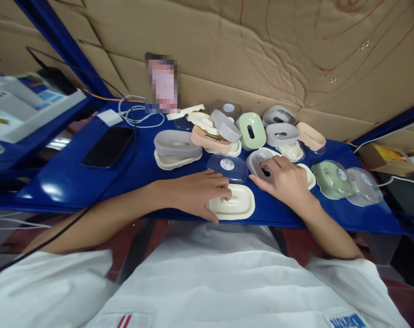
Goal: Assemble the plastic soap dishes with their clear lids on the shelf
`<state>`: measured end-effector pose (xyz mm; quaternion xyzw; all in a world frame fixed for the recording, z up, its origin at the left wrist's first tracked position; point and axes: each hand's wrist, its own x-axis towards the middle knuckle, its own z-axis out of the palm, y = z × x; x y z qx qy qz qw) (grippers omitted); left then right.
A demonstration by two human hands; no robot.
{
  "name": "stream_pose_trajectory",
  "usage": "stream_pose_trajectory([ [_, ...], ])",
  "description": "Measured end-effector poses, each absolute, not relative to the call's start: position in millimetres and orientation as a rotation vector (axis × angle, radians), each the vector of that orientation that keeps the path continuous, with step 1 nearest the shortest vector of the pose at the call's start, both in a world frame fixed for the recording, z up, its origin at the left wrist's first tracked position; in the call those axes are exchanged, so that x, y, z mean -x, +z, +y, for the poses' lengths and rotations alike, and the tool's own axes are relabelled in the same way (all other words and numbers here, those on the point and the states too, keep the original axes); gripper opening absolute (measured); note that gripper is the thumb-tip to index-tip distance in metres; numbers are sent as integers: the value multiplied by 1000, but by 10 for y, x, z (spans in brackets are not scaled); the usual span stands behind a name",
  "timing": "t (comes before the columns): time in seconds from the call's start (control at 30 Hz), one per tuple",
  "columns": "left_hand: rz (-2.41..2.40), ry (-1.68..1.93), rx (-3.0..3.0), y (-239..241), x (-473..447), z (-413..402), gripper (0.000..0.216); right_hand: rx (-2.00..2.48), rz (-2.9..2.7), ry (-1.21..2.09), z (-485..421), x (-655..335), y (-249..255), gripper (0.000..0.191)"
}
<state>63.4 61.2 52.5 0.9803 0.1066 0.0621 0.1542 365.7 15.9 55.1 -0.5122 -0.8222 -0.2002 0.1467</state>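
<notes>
My left hand point(200, 191) lies over the left end of a cream soap-dish tray point(239, 202) at the front edge of the blue shelf point(70, 182), fingers curled around it. My right hand point(285, 180) grips a grey slotted dish insert point(258, 159), fingers hooked into its slot. A clear lid point(227, 167) with a round sticker lies between and just behind the hands.
Several more dish parts in grey, peach, green, cream and clear crowd the shelf's back and right. A black phone point(108, 146) and white cables point(138, 116) lie at the left. A cardboard wall point(261, 54) stands behind. A black cable crosses my left forearm.
</notes>
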Motion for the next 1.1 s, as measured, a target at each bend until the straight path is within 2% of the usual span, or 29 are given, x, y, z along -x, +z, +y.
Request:
stream_pose_trajectory([
  [0.1, 312, 209, -2894, 458, -643, 608, 54, 1639, -2430, -555, 227, -3709, 494, 37],
  [0.2, 287, 311, -3027, 405, -638, 603, 57, 1561, -2369, -493, 214, -3670, 459, 23],
  [0.27, 235, 441, -3090, 379, -636, 591, 58, 1388, -2350, -489, 153, -3601, 473, 20],
  [0.4, 193, 652, -3076, 347, -644, 573, 57, 815, -2667, -392, -20, -3417, 508, 21],
  [0.5, 172, 595, -3078, 341, -664, 577, 49, 516, -2727, -279, -101, -3304, 474, 18],
  [0.57, 125, 486, -3099, 338, -680, 580, 38, 474, -2698, -219, -111, -3269, 441, 13],
  [0.63, 91, 417, -3106, 334, -693, 580, 30, 481, -2714, -201, -97, -3264, 420, 17],
  [0.77, 101, 387, -3123, 336, -704, 564, 28, 483, -2797, -308, -80, -3278, 412, 28],
  [1.0, 65, 449, -3113, 365, -700, 512, 30, 408, -2787, -617, -165, -3267, 363, 16],
  [1.1, 64, 534, -2980, 373, -679, 553, 38, 402, -2783, -614, -170, -3266, 367, 21],
])
